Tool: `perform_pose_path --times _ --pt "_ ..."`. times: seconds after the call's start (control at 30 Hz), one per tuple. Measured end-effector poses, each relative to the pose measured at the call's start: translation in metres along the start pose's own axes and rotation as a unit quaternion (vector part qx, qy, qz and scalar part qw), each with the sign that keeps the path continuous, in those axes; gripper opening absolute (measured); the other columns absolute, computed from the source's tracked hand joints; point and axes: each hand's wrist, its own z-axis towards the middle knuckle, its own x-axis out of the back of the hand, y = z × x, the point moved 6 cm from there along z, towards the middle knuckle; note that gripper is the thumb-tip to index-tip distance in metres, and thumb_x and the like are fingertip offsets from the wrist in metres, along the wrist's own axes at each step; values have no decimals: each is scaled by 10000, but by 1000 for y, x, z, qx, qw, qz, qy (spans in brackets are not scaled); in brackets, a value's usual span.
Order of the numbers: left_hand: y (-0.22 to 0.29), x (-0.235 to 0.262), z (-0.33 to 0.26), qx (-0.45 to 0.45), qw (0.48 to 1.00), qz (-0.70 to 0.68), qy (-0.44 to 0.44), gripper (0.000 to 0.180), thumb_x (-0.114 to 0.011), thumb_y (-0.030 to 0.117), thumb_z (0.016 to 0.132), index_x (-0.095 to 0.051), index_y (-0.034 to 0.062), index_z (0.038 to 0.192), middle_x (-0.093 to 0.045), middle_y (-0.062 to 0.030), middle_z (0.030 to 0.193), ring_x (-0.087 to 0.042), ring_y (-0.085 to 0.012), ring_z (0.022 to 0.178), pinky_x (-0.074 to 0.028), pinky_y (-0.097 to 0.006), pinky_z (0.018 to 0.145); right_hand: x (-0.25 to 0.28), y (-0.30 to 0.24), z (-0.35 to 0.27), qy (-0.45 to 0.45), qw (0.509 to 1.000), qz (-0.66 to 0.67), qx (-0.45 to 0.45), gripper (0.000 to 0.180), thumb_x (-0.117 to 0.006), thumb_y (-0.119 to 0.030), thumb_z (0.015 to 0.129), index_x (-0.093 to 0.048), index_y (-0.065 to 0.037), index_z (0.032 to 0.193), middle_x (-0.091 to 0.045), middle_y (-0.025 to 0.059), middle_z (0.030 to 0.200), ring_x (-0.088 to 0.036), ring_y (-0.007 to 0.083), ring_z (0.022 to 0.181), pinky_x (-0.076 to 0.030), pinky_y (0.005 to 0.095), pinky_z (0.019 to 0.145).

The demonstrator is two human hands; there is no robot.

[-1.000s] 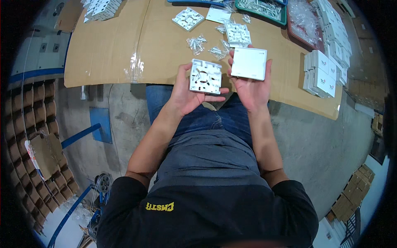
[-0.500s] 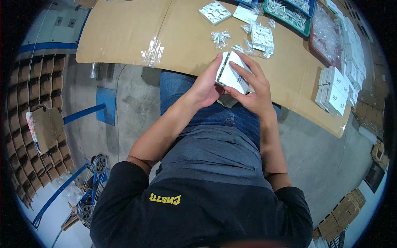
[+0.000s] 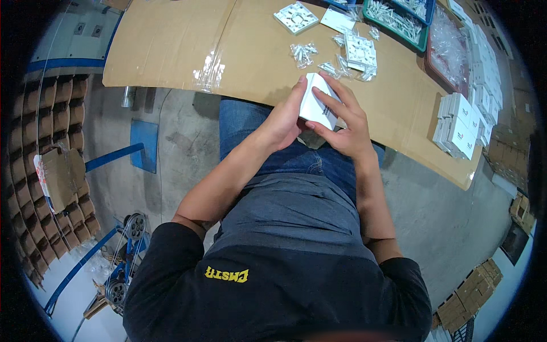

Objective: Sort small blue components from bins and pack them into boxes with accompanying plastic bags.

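A small white box with dark print is held over my lap, just off the near edge of the table. My left hand grips its left side, with the thumb along the upper edge. My right hand closes on the right side, its fingers lying across the printed face and its thumb at the lower edge. Beyond the hands lie small clear bags of white plugs and a white square plastic plate with cut-outs. Another such plate lies farther back.
Brown cardboard covers the table. At the back right stand a green tray of small white parts and a reddish tray of clear bags. Stacked white boxes line the right edge. A blue-framed machine with pulleys stands lower left.
The dark gap along the box's left side no longer shows; a white face is there now. Both hands have stayed nearly in place around the box.
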Motion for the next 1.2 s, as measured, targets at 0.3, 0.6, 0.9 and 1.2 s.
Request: perform_pose_path --times 0.3,0.6,0.9,1.2 --pt "4 -4 -7 -23 999 3 -45 649 -208 551 1076 -392 68 1470 -596 -130 1301 -625 -235 1152 -528 -379 931 8 -7 5 -16 1000 5 13 620 -866 -212 698 -684 -133 1285 -542 152 1447 -520 346 1320 -415 441 1100" --pt "-8 3 1 -15 999 1 -49 602 -249 543 1073 -396 126 1482 -600 -105 1308 -630 -246 1154 -542 -400 918 11 -10 5 -21 1000 -8 11 611 -857 -182 694 -689 -143 1280 -546 132 1446 -510 350 1328 -402 450 1110" --pt "-3 -3 -7 -5 998 46 -41 624 -237 550 1074 -347 122 1515 -574 -114 1342 -606 -245 1194 -517 -408 956 9 -5 1 -28 1000 9 2 635 -860 -176 684 -685 -164 1294 -538 128 1455 -507 349 1330 -402 449 1111" --pt "-19 9 -2 -12 997 60 -56 596 -293 504 1081 -379 76 1488 -591 -93 1313 -599 -216 1192 -506 -372 964 5 0 1 -30 998 51 7 635 -871 -148 664 -697 -140 1275 -564 124 1430 -530 338 1301 -420 435 1089"
